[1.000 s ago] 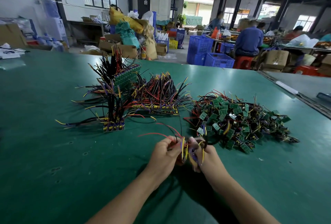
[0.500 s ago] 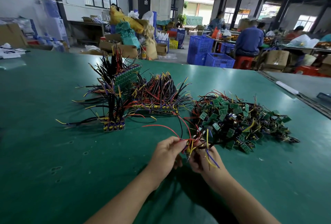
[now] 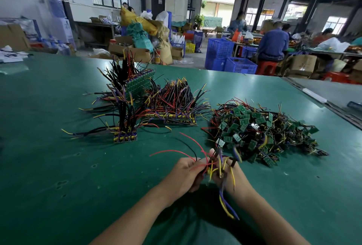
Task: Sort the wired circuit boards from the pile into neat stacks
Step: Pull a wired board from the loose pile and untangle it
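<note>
A loose pile of small green wired circuit boards (image 3: pixel 260 133) lies on the green table (image 3: pixel 49 166) at the right. Left of it stand stacked boards: a small stack with upright black wires (image 3: pixel 125 137) and a wider stack with red, black and yellow wires (image 3: pixel 176 115). My left hand (image 3: pixel 186 174) and my right hand (image 3: pixel 231 176) meet in front of the pile, both gripping one bunch of wired boards (image 3: pixel 215 164). Red and black wires fan up to the left of it; yellow and purple ones hang down over my right wrist.
A green perforated board (image 3: pixel 140 84) leans behind the stacks. Blue crates (image 3: pixel 231 58), cardboard boxes and sacks stand beyond the table's far edge. People sit at benches at the back right. A second table (image 3: pixel 333 95) adjoins on the right.
Both hands drew the bunch slightly back from the pile. The red wires swung out to the left, and yellow and purple wires now hang lower over my right wrist.
</note>
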### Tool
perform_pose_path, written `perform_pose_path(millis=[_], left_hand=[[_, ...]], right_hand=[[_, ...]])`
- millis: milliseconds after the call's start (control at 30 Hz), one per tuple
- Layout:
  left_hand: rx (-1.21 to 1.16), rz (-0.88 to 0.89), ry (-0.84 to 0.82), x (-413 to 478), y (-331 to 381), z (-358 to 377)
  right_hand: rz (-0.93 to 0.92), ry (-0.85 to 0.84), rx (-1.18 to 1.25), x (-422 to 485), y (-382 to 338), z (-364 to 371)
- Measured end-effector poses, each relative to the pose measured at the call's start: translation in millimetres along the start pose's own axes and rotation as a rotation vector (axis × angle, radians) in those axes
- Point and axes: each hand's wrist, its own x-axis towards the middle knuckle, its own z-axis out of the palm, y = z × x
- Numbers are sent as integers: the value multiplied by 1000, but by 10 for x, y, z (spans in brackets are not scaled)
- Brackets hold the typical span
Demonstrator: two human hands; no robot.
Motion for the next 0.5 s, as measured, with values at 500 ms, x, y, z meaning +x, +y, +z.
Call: perform_pose_path(millis=[500], left_hand=[[-94,35,-12,-56,64,17]], right_hand=[[59,-270,283,-193,-183,81]])
